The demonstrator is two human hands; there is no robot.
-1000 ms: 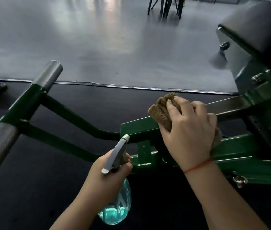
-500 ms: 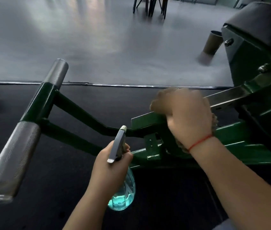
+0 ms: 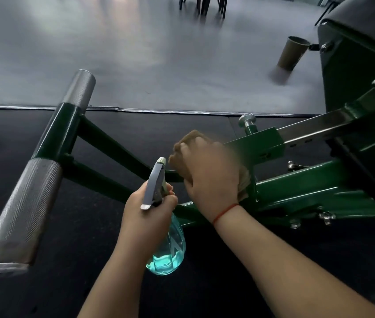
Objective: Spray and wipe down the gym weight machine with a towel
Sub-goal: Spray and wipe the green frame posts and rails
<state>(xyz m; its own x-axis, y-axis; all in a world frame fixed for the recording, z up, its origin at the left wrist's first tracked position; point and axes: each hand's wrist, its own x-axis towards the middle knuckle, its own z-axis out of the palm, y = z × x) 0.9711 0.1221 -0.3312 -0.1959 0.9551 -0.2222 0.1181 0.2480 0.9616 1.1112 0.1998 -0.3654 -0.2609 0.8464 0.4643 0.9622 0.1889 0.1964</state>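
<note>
Mid-wipe, I'd say: right hand (image 3: 211,177) fist-grips the brown towel (image 3: 187,140) against the green weight machine (image 3: 260,145) frame beside the adjuster pin (image 3: 247,120), left hand (image 3: 148,216) grip curled round the spray bottle (image 3: 168,251) below that pin; knurled handle bar (image 3: 24,207) and pad (image 3: 365,14) likely remain.

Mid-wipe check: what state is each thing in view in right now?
Clear spray bottle with teal liquid, roughly upright, liquid low, gripped at the neck by the left hand.
Brown towel, bunched, pressed on the frame under the right hand, blurred.
Green steel machine frame, towel held against its middle joint.
Knurled metal handle, untouched.
Brown paper cup, standing on the grey floor.
</note>
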